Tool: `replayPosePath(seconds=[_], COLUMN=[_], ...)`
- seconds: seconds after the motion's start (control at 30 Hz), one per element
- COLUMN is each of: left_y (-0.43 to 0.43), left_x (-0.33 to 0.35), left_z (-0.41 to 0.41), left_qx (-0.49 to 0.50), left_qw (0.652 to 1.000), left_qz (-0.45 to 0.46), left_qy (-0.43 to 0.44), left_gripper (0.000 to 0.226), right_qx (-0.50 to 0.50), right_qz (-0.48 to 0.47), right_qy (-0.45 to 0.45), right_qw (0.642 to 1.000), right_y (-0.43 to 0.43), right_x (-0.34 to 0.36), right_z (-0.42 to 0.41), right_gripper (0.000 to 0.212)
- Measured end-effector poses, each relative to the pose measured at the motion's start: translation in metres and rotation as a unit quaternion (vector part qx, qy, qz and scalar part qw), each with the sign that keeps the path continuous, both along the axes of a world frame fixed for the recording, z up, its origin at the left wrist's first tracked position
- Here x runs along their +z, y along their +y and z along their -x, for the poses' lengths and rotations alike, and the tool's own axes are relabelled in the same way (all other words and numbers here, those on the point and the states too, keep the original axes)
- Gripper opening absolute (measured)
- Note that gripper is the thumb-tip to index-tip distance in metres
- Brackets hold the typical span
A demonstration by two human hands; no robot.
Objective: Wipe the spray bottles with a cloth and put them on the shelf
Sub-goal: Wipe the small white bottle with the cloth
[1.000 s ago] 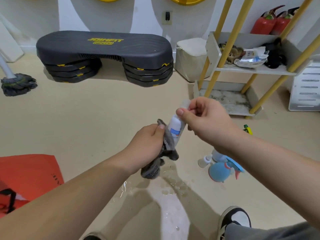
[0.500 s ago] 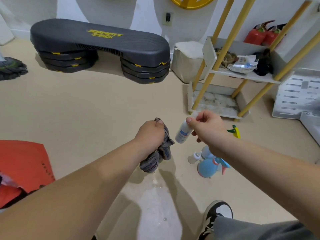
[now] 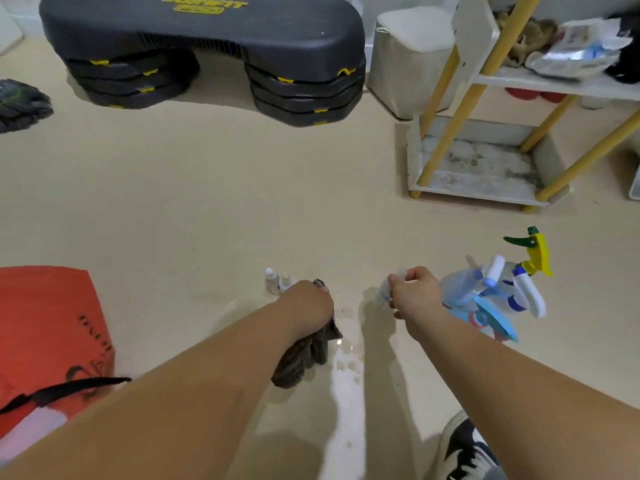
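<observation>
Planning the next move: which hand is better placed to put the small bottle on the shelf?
Right. The right hand pinches the small bottle and is on the side of the shelf; the left hand grips the cloth, farther from it.

Beige floor [image 3: 207,202], glossy; wet patch [image 3: 346,365] near bottom centre. Black step platform [image 3: 207,36] on stacked risers at back. White padded stool [image 3: 408,64] beside yellow-legged shelf [image 3: 414,157]. Orange bag [image 3: 45,323] left; mop head [image 3: 20,102] far left.
</observation>
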State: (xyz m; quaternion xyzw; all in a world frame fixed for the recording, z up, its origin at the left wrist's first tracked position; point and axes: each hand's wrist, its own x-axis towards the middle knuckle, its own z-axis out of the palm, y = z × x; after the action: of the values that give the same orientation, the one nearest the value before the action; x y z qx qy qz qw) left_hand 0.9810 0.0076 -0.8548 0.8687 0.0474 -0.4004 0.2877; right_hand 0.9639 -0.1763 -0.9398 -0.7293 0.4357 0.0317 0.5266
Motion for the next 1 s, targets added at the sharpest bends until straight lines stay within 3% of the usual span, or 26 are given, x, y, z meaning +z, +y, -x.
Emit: replayPosePath(seconds=[0.03, 0.13, 0.53, 0.67, 0.73, 0.8, 0.87, 1.0], left_y=[0.000, -0.005, 0.008, 0.021, 0.025, 0.028, 0.035, 0.061], left_x=[-0.006, -0.031, -0.065, -0.057, -0.054, -0.048, -0.043, -0.038], left_z=[-0.001, -0.008, -0.009, -0.005, -0.005, -0.004, -0.001, 0.006], left_qx=[-0.032, 0.062, 0.064, 0.090, 0.098, 0.108, 0.125, 0.124], left_qw=[0.999, 0.998, 0.997, 0.993, 0.992, 0.991, 0.990, 0.991], left_qz=[-0.013, 0.017, -0.008, 0.027, 0.026, 0.023, 0.034, 0.043], left_qy=[0.001, 0.011, 0.040, 0.073, 0.069, 0.069, 0.063, 0.027], left_gripper=[0.036, 0.043, 0.039, 0.031, 0.031, 0.027, 0.023, 0.040], right_qx=[-0.002, -0.011, -0.015, -0.054, -0.070, -0.036, 0.036, 0.179], right_qz=[-0.003, -0.016, 0.063, 0.000, -0.111, -0.153, -0.137, -0.077], right_qy=[0.008, 0.014, 0.082, 0.139, 0.122, 0.134, 0.119, 0.090], right_qw=[1.000, 1.000, 0.995, 0.989, 0.984, 0.978, 0.983, 0.977], right_y=[-0.003, -0.015, -0.017, -0.013, 0.001, 0.018, 0.036, 0.076], right_x=[-0.010, -0.043, -0.044, -0.046, -0.038, -0.032, -0.028, -0.021], right_z=[-0.001, -0.005, -0.007, -0.001, 0.010, 0.017, 0.017, -0.004], right_gripper=[0.024, 0.019, 0.009, 0.050, 0.031, 0.019, 0.019, 0.023])
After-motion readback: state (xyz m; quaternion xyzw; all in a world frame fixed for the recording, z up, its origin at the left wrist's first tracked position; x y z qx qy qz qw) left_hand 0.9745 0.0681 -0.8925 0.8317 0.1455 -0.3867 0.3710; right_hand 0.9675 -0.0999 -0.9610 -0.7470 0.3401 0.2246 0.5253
